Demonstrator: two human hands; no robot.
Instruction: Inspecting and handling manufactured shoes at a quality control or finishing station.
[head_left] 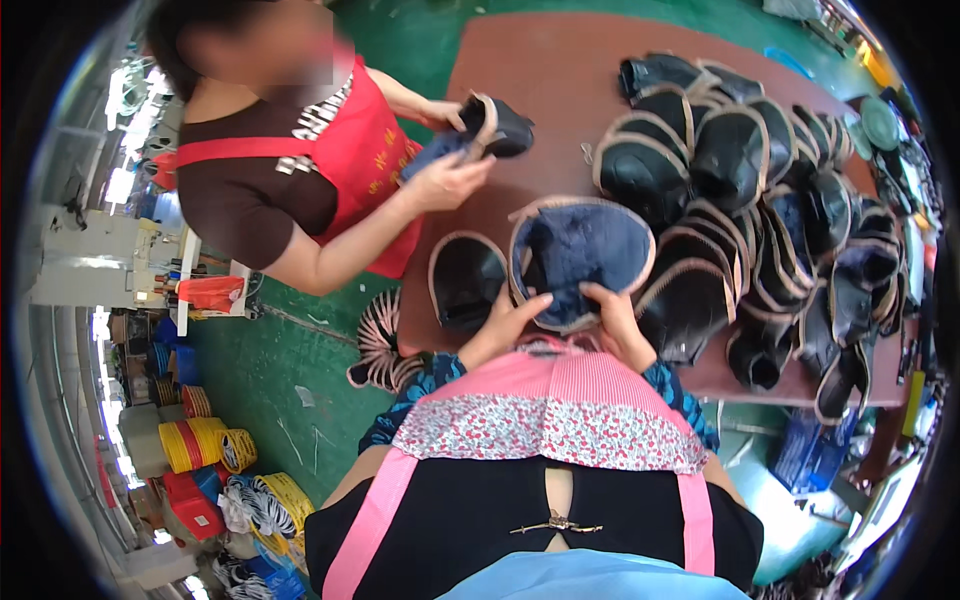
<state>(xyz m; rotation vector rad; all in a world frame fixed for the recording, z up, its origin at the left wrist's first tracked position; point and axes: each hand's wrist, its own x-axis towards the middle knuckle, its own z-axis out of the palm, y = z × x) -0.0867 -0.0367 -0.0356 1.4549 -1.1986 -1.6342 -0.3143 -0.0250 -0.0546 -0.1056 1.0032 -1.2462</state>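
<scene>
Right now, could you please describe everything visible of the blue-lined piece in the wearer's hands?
The blue-lined piece is rounded and hollow, its dark blue lining looking soft, with a tan strip along its edge. Its open side faces the camera. The left hand and right hand hold its near side, thumbs on the lining. It is over the brown table; whether it touches the tabletop is unclear.

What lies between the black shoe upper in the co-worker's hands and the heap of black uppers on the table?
In the head view, brown tabletop with one small, pale looped item, too small to identify.
</scene>
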